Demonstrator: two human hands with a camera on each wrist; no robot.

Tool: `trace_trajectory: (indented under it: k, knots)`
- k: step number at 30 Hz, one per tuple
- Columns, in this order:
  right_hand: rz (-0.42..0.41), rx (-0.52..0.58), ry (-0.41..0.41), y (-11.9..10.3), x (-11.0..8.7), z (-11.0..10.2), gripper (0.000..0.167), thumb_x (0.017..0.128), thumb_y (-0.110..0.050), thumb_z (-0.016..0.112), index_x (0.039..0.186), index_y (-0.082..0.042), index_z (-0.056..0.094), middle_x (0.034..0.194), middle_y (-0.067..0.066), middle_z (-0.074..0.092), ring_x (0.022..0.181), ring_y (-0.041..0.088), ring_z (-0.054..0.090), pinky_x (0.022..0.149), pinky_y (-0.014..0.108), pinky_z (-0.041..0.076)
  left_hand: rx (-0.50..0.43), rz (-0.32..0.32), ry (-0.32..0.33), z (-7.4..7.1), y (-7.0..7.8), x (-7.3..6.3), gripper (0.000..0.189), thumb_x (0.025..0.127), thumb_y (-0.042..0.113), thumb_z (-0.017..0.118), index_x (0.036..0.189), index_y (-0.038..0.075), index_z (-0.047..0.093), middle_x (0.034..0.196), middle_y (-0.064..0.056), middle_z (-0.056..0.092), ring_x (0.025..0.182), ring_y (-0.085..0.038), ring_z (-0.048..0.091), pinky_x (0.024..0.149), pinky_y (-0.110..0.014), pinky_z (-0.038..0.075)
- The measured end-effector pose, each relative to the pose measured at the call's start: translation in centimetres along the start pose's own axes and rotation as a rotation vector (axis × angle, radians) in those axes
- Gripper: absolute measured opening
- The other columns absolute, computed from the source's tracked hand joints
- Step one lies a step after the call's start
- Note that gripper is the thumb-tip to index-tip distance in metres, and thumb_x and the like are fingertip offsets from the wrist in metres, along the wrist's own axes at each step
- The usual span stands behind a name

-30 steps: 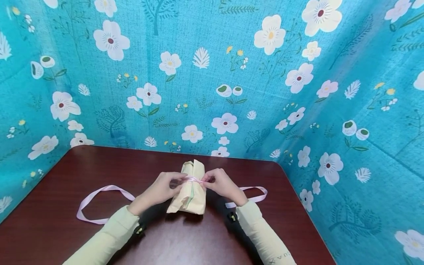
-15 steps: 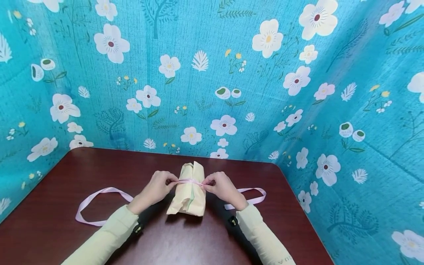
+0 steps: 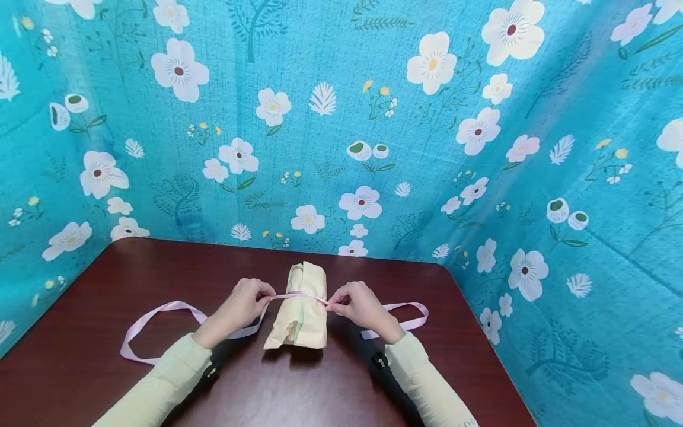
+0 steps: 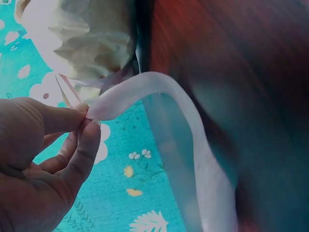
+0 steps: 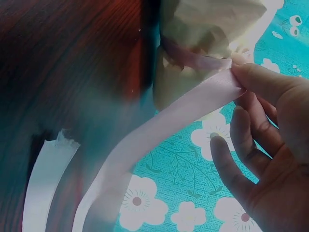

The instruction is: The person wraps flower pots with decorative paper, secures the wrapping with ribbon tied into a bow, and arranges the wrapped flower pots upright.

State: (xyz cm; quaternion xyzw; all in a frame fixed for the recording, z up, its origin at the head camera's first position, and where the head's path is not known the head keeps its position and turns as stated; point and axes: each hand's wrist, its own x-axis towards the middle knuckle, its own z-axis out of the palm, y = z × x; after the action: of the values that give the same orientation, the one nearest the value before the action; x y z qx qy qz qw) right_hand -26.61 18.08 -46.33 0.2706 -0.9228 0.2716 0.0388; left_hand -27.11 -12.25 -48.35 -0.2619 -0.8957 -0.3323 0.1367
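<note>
A tan paper-wrapped bundle (image 3: 309,327) lies on the dark table, with a pale pink ribbon (image 3: 300,293) running across its middle. My left hand (image 3: 241,308), apart from the bundle on its left side, pinches the ribbon between thumb and index finger. In the left wrist view the loose ribbon (image 4: 195,121) arcs away from those fingertips. Close to the bundle's right side, my right hand (image 3: 363,308) pinches the other length of ribbon. From its thumb and finger the ribbon's tail (image 5: 164,121) slants down in the right wrist view. What the paper contains is hidden.
A loop of ribbon (image 3: 133,329) lies on the table (image 3: 299,397) at left, partly behind the left forearm. Another loop (image 3: 418,320) lies at right, its frayed cut end (image 5: 65,140) visible. A blue flowered cloth (image 3: 320,136) hangs behind and beside the table.
My left hand has drawn away leftward, stretching the ribbon out from the bundle. A hanging strand now shows beneath it. The bundle has shifted slightly left, and my right hand has moved slightly right.
</note>
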Motion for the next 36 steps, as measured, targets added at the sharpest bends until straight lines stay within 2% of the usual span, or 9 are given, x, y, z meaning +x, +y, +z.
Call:
trace_trajectory:
  k: [5, 9, 13, 18, 21, 24, 27, 32, 36]
  knots:
    - [-0.001, -0.019, -0.014, 0.2, 0.2, 0.2, 0.004, 0.084, -0.021, 0.085, 0.083, -0.019, 0.082, 0.071, -0.014, 0.070, 0.064, 0.004, 0.055, 0.057, 0.022, 0.050, -0.008, -0.014, -0.062, -0.5, -0.5, -0.3, 0.010, 0.086, -0.005, 0.074, 0.086, 0.003, 0.080, 0.077, -0.001, 0.072, 0.067, -0.009, 0.057, 0.061, -0.028, 0.049]
    - [-0.011, 0.037, -0.037, 0.5, 0.4, 0.5, 0.004, 0.083, -0.017, 0.085, 0.084, -0.016, 0.082, 0.073, -0.011, 0.072, 0.062, 0.003, 0.056, 0.058, 0.022, 0.052, -0.078, 0.067, -0.207, -1.3, -1.2, -0.4, 0.010, 0.091, -0.001, 0.070, 0.093, 0.001, 0.079, 0.082, 0.000, 0.070, 0.072, -0.007, 0.054, 0.064, -0.025, 0.047]
    - [-0.038, 0.091, -0.063, 0.7, 0.4, 0.8, 0.006, 0.088, -0.017, 0.081, 0.089, -0.011, 0.080, 0.078, -0.009, 0.073, 0.067, 0.003, 0.059, 0.065, 0.021, 0.055, -0.232, 0.095, -0.375, -2.3, -2.1, -0.1, 0.013, 0.099, 0.004, 0.062, 0.096, 0.004, 0.075, 0.086, -0.002, 0.068, 0.076, -0.008, 0.051, 0.068, -0.024, 0.044]
    - [-0.054, 0.103, -0.089, 0.7, 0.4, 0.9, 0.005, 0.091, -0.016, 0.077, 0.090, -0.011, 0.077, 0.080, -0.008, 0.072, 0.070, 0.004, 0.058, 0.071, 0.021, 0.055, -0.520, -0.011, -0.491, -3.0, -2.6, 0.3, 0.019, 0.106, 0.014, 0.052, 0.101, 0.006, 0.069, 0.091, -0.004, 0.062, 0.082, -0.017, 0.055, 0.073, -0.032, 0.049]
    - [-0.040, 0.095, -0.108, 0.5, 0.5, 1.0, 0.002, 0.091, -0.015, 0.077, 0.089, -0.014, 0.077, 0.079, -0.010, 0.071, 0.070, 0.005, 0.057, 0.070, 0.022, 0.054, -0.708, -0.075, -0.474, -3.1, -2.5, 0.3, 0.021, 0.106, 0.017, 0.054, 0.106, 0.003, 0.069, 0.098, -0.002, 0.065, 0.093, -0.018, 0.060, 0.085, -0.037, 0.054]
    - [-0.036, 0.096, -0.111, 0.4, 0.4, 0.9, 0.004, 0.090, -0.011, 0.078, 0.090, -0.016, 0.077, 0.079, -0.009, 0.071, 0.069, 0.006, 0.059, 0.070, 0.022, 0.055, -0.932, -0.107, -0.395, -2.9, -1.9, 0.5, 0.021, 0.105, 0.015, 0.055, 0.110, 0.001, 0.070, 0.109, 0.000, 0.068, 0.102, -0.015, 0.061, 0.093, -0.033, 0.053]
    - [-0.043, 0.086, -0.106, 0.3, 0.3, 0.8, 0.006, 0.090, -0.010, 0.078, 0.091, -0.015, 0.078, 0.080, -0.008, 0.073, 0.069, 0.007, 0.059, 0.070, 0.022, 0.055, -1.138, -0.120, -0.289, -2.9, -1.3, 0.8, 0.020, 0.106, 0.013, 0.054, 0.112, 0.004, 0.071, 0.115, 0.000, 0.069, 0.095, -0.010, 0.063, 0.081, -0.021, 0.054]
    - [-0.022, 0.071, -0.116, 0.3, 0.1, 0.8, 0.006, 0.089, -0.011, 0.078, 0.094, -0.014, 0.079, 0.083, -0.006, 0.074, 0.070, 0.005, 0.059, 0.070, 0.021, 0.055, -1.305, -0.015, -0.085, -2.8, 0.2, 1.4, 0.025, 0.107, 0.011, 0.049, 0.114, 0.007, 0.073, 0.134, -0.006, 0.066, 0.109, -0.008, 0.066, 0.093, -0.025, 0.054]
    - [-0.023, 0.061, -0.118, 0.3, 0.2, 0.8, 0.006, 0.089, -0.011, 0.079, 0.094, -0.014, 0.080, 0.085, -0.005, 0.075, 0.070, 0.004, 0.059, 0.070, 0.020, 0.055, -1.443, 0.031, 0.001, -2.3, 1.9, 2.4, 0.027, 0.109, 0.010, 0.046, 0.121, -0.002, 0.067, 0.133, -0.015, 0.066, 0.128, -0.019, 0.060, 0.109, -0.033, 0.046]
